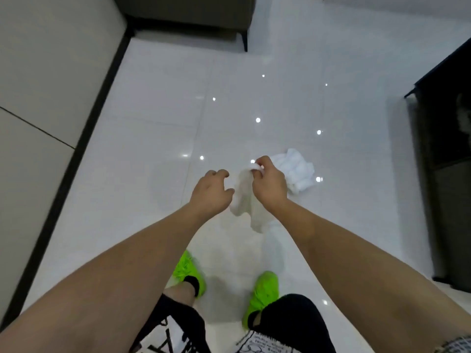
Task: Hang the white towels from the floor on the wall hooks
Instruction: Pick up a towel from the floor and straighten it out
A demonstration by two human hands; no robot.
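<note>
A white towel (pixel 248 202) hangs limp above the glossy white floor, and my right hand (pixel 267 186) pinches its top edge between thumb and fingers. Just left of it my left hand (pixel 210 192) hovers with its fingers loosely curled; whether a fingertip touches the cloth I cannot tell. A second white towel (pixel 298 171) lies crumpled on the tiles behind my right hand. No wall hooks are in view.
A pale wall (pixel 46 98) with a dark skirting strip runs along the left. A grey sofa or cabinet on dark legs (pixel 188 14) stands at the far end. Dark furniture (pixel 443 149) lines the right side. My green shoes (pixel 262 291) stand on the tiles below.
</note>
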